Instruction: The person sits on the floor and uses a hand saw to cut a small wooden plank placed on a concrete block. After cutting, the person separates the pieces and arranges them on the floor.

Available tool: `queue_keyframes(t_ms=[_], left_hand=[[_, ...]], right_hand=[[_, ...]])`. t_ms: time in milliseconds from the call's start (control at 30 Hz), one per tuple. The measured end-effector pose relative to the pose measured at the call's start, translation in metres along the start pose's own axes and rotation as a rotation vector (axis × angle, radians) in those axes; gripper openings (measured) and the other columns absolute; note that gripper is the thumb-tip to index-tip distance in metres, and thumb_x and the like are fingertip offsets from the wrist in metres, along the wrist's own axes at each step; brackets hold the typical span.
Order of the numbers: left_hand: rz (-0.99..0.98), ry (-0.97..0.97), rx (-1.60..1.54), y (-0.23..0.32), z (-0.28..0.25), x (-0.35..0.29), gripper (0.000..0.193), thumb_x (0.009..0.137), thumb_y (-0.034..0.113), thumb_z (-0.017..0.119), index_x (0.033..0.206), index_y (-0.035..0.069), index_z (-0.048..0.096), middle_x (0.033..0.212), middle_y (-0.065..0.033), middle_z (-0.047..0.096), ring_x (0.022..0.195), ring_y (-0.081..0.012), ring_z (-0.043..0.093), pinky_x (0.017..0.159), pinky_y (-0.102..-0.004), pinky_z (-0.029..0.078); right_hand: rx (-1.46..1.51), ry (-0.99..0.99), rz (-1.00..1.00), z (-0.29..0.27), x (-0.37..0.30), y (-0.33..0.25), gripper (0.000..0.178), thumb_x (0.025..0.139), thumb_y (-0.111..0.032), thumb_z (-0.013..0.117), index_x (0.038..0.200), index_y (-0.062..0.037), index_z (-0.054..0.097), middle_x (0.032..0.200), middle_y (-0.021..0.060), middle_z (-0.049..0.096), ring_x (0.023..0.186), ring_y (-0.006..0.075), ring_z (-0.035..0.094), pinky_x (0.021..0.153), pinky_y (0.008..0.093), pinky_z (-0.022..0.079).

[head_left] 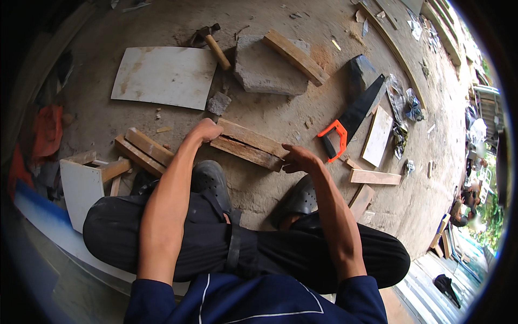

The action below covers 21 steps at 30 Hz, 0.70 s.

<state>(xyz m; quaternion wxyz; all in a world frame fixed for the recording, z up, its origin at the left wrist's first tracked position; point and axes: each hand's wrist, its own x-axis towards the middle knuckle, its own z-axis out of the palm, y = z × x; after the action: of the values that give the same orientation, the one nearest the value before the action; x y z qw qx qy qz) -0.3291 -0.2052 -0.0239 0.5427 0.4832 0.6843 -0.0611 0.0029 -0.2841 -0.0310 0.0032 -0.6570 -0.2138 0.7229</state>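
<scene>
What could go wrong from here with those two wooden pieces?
A dark gap shows between the wooden pieces, so they might shift out of line. The lower one's rough face could splinter into the bare left hand or right hand. The uncovered handsaw might cut a rightward reach.

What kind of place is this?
Likely a makeshift woodworking spot, judging by the handsaw, the hammer and the wood pieces lying about on a rough, dusty floor.
</scene>
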Motion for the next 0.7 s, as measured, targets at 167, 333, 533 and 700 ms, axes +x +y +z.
queue_keyframes(t_ms=[167, 333, 533, 700], left_hand=[[0.092, 0.085, 0.012, -0.013, 0.010, 0.005, 0.036, 0.067, 0.025, 0.058, 0.071, -0.010, 0.060, 0.071, -0.0256, 0.060, 0.068, -0.0291, 0.060, 0.068, -0.0421, 0.045], [0.048, 0.253, -0.055, -0.012, 0.022, 0.002, 0.046, 0.072, 0.038, 0.060, 0.068, -0.007, 0.061, 0.068, -0.0220, 0.061, 0.065, -0.0279, 0.060, 0.066, -0.0411, 0.045], [0.217, 0.285, -0.400, -0.019, 0.040, -0.006, 0.039, 0.073, 0.033, 0.069, 0.084, -0.004, 0.064, 0.074, -0.0113, 0.065, 0.068, -0.0171, 0.059, 0.064, -0.0341, 0.046], [0.190, 0.398, -0.260, -0.050, 0.060, -0.015, 0.045, 0.072, 0.032, 0.070, 0.101, -0.002, 0.063, 0.095, -0.0164, 0.067, 0.089, -0.0255, 0.065, 0.078, -0.0336, 0.049]], right_hand=[[-0.308, 0.014, 0.203, -0.014, -0.008, -0.037, 0.047, 0.090, -0.042, 0.048, 0.112, -0.0021, 0.059, 0.105, 0.0170, 0.060, 0.075, 0.0272, 0.064, 0.059, 0.0383, 0.056], [-0.481, 0.330, 0.016, -0.004, 0.015, -0.048, 0.052, 0.086, -0.052, 0.050, 0.081, -0.0025, 0.066, 0.063, 0.0101, 0.063, 0.060, 0.0243, 0.063, 0.065, 0.0392, 0.053], [-0.954, 0.696, -0.190, -0.025, 0.042, -0.060, 0.056, 0.080, -0.058, 0.056, 0.088, -0.0025, 0.065, 0.083, 0.0121, 0.067, 0.074, 0.0257, 0.065, 0.067, 0.0390, 0.051], [-1.101, 0.596, -0.516, 0.034, 0.006, -0.095, 0.070, 0.073, -0.053, 0.066, 0.124, -0.0085, 0.050, 0.112, 0.0184, 0.059, 0.109, 0.0353, 0.055, 0.092, 0.0457, 0.043]])
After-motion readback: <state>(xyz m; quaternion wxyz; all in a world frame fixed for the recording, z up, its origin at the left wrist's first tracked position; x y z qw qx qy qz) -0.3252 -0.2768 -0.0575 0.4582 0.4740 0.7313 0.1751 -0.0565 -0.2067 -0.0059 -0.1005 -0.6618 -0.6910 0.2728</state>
